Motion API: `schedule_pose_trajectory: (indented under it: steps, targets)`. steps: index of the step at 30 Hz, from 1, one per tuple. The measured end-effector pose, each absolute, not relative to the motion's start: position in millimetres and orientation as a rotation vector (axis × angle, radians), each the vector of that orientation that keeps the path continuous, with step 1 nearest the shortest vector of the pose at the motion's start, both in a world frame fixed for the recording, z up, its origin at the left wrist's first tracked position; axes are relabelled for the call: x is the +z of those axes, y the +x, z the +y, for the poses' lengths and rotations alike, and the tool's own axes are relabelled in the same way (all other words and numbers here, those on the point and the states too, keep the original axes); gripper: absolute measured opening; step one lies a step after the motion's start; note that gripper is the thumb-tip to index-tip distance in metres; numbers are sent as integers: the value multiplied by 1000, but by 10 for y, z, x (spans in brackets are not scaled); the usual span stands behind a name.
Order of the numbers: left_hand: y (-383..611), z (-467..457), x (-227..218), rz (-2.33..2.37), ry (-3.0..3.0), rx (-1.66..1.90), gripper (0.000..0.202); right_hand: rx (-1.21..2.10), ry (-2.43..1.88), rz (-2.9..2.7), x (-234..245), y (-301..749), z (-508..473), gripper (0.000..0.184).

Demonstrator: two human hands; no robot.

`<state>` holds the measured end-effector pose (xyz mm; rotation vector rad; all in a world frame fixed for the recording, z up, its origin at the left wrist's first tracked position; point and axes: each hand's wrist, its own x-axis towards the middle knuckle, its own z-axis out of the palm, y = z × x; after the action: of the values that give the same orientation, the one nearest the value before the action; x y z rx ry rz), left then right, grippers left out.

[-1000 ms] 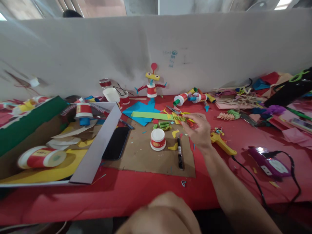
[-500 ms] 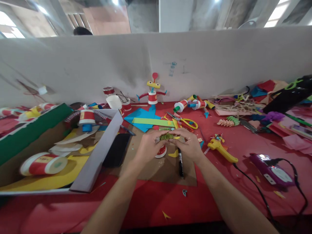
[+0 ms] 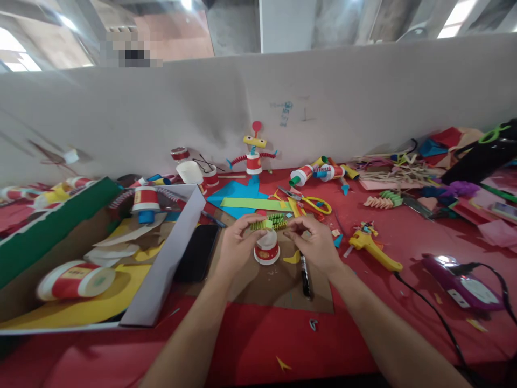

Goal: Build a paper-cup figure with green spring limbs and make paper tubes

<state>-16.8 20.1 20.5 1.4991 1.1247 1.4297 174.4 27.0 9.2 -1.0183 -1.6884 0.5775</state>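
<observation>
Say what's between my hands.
Head view: a red-and-white cup, with folded green paper behind it, stands between the left hand and right hand.

Pleated paper strip (image 3: 265,224) matt; cup (image 3: 267,253) smooth paper; board (image 3: 278,293) matt cardboard; phone (image 3: 197,253) glossy.

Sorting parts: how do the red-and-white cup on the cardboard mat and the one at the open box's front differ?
Pose: the mat cup stands on end; the box cup lies on its side.
Place: mat cup on brown cardboard; box cup on a yellow sheet.
Size: box cup looks longer than mat cup.
Shared: red-and-white colouring.
</observation>
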Motion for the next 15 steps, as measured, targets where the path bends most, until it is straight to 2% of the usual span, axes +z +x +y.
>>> schedule_pose_trajectory:
  steps: [3, 7, 11, 15]
  targets:
    - [-182, 233, 183, 1053, 1211, 1451, 23, 541, -1128, -1796, 50, 1759, 274, 3]
    - [-191, 268, 198, 968, 896, 1457, 28, 447, -1281, -1878, 46, 1776, 260, 25]
    - [-250, 308, 204, 932, 753, 1443, 25, 241, -1244, -1876, 25, 1803, 308, 18]
    - [-314, 340, 181, 854, 640, 1392, 19, 174, -1275, -1833, -8, 1841, 367, 20]
